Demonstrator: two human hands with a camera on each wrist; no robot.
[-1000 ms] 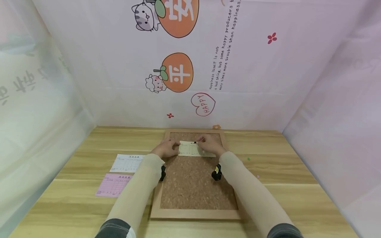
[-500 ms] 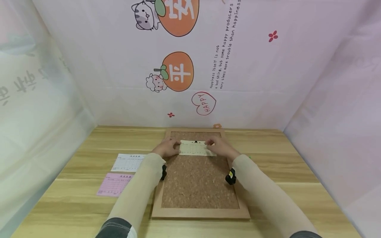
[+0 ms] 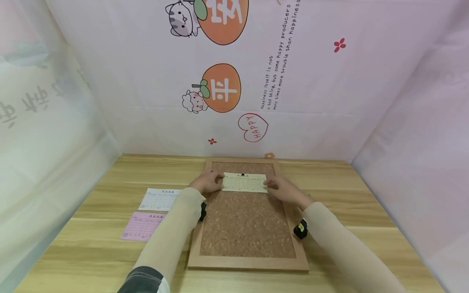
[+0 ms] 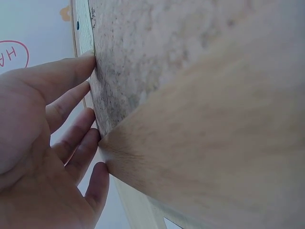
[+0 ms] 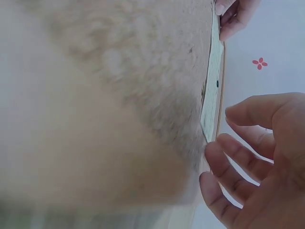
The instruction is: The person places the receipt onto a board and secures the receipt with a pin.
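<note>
The left hand [image 3: 207, 184] rests with nearly straight fingers on the left end of a small cream paper slip [image 3: 244, 182], pressing it flat rather than pinching it. In the left wrist view the fingertips [image 4: 90, 138] lie against the board's surface, loosely extended. The slip sits near the top of a framed cork board [image 3: 246, 228] that lies flat on a wooden table [image 3: 91, 195]. A dark pin [image 3: 242, 175] shows at the middle of the slip's top edge.

To the right, the right hand [image 3: 283, 188] is relaxed and holds nothing, its fingers [image 5: 224, 152] just beside the slip's right end. A second ago this hand lay over the top of the slip at the pin; half a second ago it was already sliding right, and now it has moved clear to the slip's right edge, leaving the pin exposed. That suggests the pinning of this slip is finished.

On the far left of the table lie a white sheet [image 3: 161, 199] and a pink sheet [image 3: 143, 226], partly covered by the left sleeve. Whether the right fingertips touch the slip cannot be told. Both wrist views are blurred and close, the slip's print is unreadable, and tiny specks on the table to the right are too small to identify.
</note>
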